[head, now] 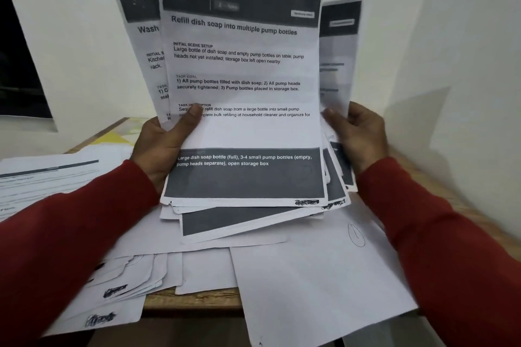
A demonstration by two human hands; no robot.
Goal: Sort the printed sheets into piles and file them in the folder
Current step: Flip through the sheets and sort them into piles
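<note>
I hold a fanned stack of printed sheets [242,65] upright in front of me. The front sheet is headed "3791 KITCHEN" in a dark band. My left hand [163,144] grips the stack's left edge, thumb pressed on the front sheet. My right hand [358,135] holds the right edge, fingers behind the rear sheets. Several more printed sheets lie under the stack on the table [194,301], some face down. The folder is not in view.
A pile of printed sheets [48,177] lies at the left of the wooden table. A blank sheet with a pen circle [324,276] hangs over the front edge. A white wall stands close behind and to the right. A yellow patterned surface [118,136] shows at the back.
</note>
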